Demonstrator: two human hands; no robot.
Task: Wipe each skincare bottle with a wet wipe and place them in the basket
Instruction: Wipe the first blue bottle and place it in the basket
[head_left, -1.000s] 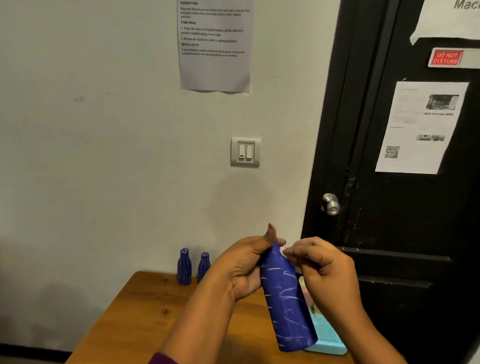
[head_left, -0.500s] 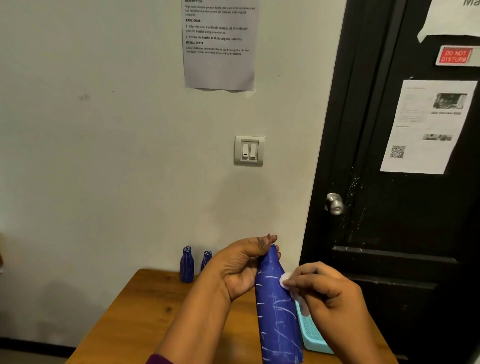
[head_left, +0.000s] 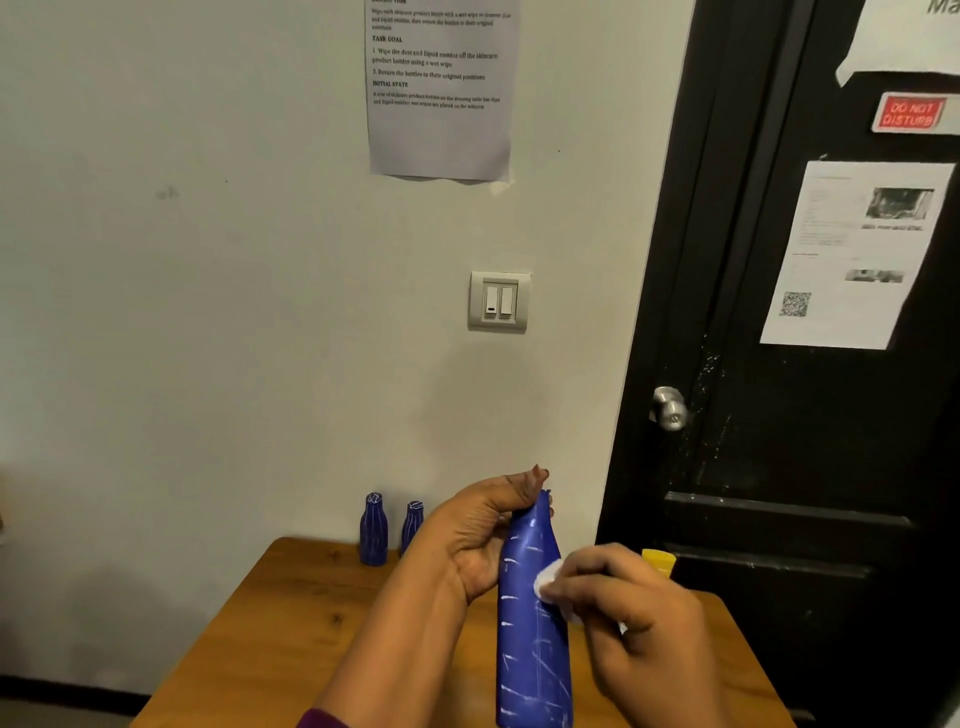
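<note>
Gripping the bottle by its neck in my left hand, upright over the counter, base cut off at six o'clock. My right hand pinches the wipe against the bottle's three o'clock side. Two small bottles stand at eleven o'clock, by the wall.

the held blue bottle is cut off at its base by the lower edge, and its top is partly covered by the left hand. the wet wipe is mostly hidden under the right hand. a yellow object, half covered by that hand, cannot be identified. the wall notice is cropped at the top.
</note>
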